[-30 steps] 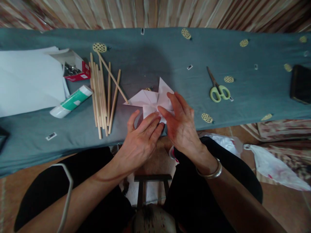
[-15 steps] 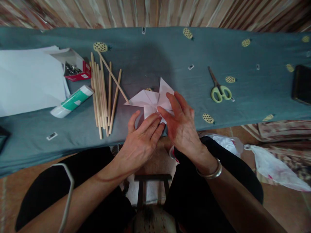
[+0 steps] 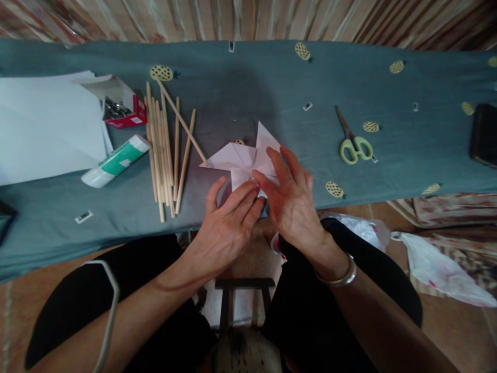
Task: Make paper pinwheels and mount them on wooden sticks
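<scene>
A white paper pinwheel [image 3: 244, 158] with folded, pointed blades lies on the cloth-covered table in front of me. My left hand [image 3: 229, 217] rests on its near side, fingers stretched out over the paper and the thumb held apart. From the right, my right hand [image 3: 291, 191] grips the pinwheel, its thumb at the middle and its fingertips on the right blade. Part of the paper is hidden beneath both hands. One thin wooden stick [image 3: 182, 122] slants toward the left blade, its lower end at that blade's tip.
Several wooden sticks [image 3: 158, 155] lie left of the pinwheel. Beyond them are a glue stick [image 3: 116, 161], an open red box [image 3: 126, 115] of small metal pieces and white paper sheets [image 3: 46, 129]. Green-handled scissors [image 3: 351, 142] lie right; a dark object [image 3: 484, 134] sits farther right.
Both hands keep almost the same pose on the pinwheel. The whole view has shifted very slightly; nothing is taken up or let go.
</scene>
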A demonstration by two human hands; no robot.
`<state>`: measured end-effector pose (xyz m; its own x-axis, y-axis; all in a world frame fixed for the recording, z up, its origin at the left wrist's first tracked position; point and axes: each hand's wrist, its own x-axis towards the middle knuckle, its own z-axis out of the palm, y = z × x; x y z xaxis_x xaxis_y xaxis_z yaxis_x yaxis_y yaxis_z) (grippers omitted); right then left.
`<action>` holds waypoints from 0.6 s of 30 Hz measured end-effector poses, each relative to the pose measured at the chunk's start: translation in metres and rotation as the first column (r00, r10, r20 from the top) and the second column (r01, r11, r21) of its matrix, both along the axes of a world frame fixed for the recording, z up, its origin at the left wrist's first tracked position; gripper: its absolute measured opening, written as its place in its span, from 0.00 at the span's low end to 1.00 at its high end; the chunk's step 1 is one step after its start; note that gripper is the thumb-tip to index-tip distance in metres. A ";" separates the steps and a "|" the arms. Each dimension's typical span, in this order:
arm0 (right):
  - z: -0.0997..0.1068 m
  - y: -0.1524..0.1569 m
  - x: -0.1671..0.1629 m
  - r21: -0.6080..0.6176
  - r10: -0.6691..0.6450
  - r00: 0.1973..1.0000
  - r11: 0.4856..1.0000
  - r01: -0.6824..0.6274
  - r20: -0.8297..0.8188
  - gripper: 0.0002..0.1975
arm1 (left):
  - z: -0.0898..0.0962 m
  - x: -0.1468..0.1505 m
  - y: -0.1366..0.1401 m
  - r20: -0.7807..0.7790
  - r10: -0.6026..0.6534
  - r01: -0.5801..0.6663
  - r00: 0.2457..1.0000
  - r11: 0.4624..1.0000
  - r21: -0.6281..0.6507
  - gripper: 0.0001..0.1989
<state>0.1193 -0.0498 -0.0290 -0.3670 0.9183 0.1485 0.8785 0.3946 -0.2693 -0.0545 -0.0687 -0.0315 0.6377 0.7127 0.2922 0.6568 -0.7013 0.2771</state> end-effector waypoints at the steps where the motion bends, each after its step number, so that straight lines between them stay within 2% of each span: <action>1: 0.000 0.000 0.000 0.003 0.001 1.000 1.000 -0.001 0.002 0.21 | 0.000 0.000 0.000 0.003 0.003 -0.003 1.000 1.000 -0.007 0.19; 8: -0.006 0.005 0.000 0.082 -0.002 1.000 0.997 0.000 0.020 0.18 | -0.001 0.000 0.000 -0.020 -0.004 0.004 1.000 1.000 0.008 0.18; 15: -0.009 0.006 -0.001 0.068 0.035 0.999 0.997 -0.032 -0.042 0.20 | 0.015 -0.011 0.003 0.140 0.000 0.013 0.990 0.996 -0.089 0.21; 18: -0.009 0.007 -0.004 0.067 0.051 0.998 0.997 -0.048 -0.039 0.21 | 0.019 -0.020 0.012 0.219 0.064 -0.047 0.974 0.995 -0.084 0.20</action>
<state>0.1152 -0.0425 -0.0384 -0.4039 0.8870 0.2236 0.8463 0.4552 -0.2768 -0.0746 -0.0568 -0.0128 0.5226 0.7710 0.3639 0.6103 -0.6364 0.4717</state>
